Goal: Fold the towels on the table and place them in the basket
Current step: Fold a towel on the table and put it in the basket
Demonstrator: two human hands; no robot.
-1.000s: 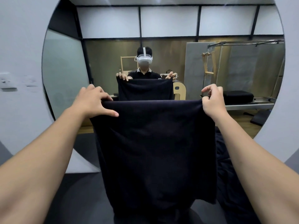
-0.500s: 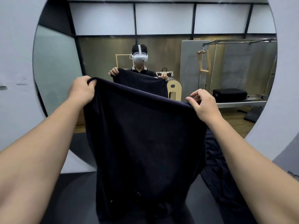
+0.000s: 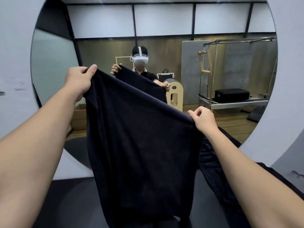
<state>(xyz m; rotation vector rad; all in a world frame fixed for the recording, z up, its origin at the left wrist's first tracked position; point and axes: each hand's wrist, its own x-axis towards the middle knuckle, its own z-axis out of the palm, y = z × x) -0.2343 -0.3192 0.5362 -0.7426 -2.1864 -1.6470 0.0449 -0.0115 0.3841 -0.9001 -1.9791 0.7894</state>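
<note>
Dark table [image 3: 69, 195] set before round mirror [image 3: 54, 66]. Dark towel [image 3: 141, 145], pinched at its top corners by left hand [image 3: 79, 79] and right hand [image 3: 204, 119], blocks the centre; further dark cloth [image 3: 213, 170] lies right.

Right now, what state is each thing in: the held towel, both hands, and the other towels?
Towel: unfolded, hanging, top edge tilted, left corner higher.
Left hand: grips the upper left corner.
Right hand: pinches the lower right corner.
Other towels: crumpled on the table, unfolded.
Basket: not in view.
</note>
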